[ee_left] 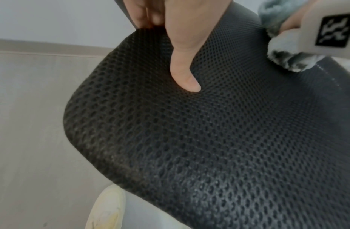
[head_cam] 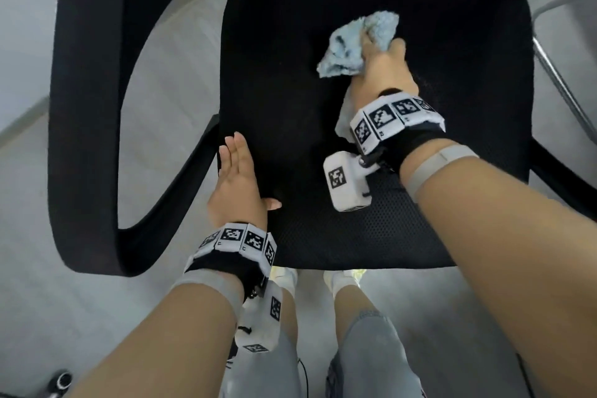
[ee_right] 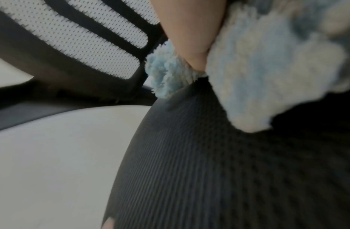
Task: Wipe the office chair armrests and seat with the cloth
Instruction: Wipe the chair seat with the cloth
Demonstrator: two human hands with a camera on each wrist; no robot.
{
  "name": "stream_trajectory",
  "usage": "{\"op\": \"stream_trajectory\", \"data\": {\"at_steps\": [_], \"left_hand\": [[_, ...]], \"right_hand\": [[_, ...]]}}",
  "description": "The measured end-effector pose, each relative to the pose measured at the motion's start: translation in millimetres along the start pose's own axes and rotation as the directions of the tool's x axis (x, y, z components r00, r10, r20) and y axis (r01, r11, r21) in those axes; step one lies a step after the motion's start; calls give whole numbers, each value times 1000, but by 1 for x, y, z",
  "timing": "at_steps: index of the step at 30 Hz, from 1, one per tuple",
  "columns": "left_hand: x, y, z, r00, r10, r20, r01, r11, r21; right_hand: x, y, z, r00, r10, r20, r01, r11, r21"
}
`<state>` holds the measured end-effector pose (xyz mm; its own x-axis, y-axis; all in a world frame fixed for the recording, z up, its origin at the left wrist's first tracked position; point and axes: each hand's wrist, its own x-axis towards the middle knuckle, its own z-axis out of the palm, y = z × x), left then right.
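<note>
On the black mesh chair seat, right hand clutches a bunched fluffy light-blue cloth; left hand, fingers straight, rests at the seat's edge

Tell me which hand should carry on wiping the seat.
Right. The right hand already grips the blue cloth against the seat. The left hand holds no cloth; it rests on the seat's left edge, thumb on the mesh, probably steadying the chair.
</note>
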<state>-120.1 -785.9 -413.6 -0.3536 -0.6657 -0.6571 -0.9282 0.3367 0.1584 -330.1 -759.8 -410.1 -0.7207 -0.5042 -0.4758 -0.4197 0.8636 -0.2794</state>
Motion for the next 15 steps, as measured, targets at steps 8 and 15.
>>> {"op": "stream_trajectory", "data": {"at_steps": [8,15], "left_hand": [[-4,6,-6,998,-62,9,62,998,-14],[-3,8,-3,995,-95,0,95,995,-36]], "right_hand": [[-40,-16,31,857,-452,247,495,855,-154],[-15,61,-17,979,191,-74,-191,981,19]]}}
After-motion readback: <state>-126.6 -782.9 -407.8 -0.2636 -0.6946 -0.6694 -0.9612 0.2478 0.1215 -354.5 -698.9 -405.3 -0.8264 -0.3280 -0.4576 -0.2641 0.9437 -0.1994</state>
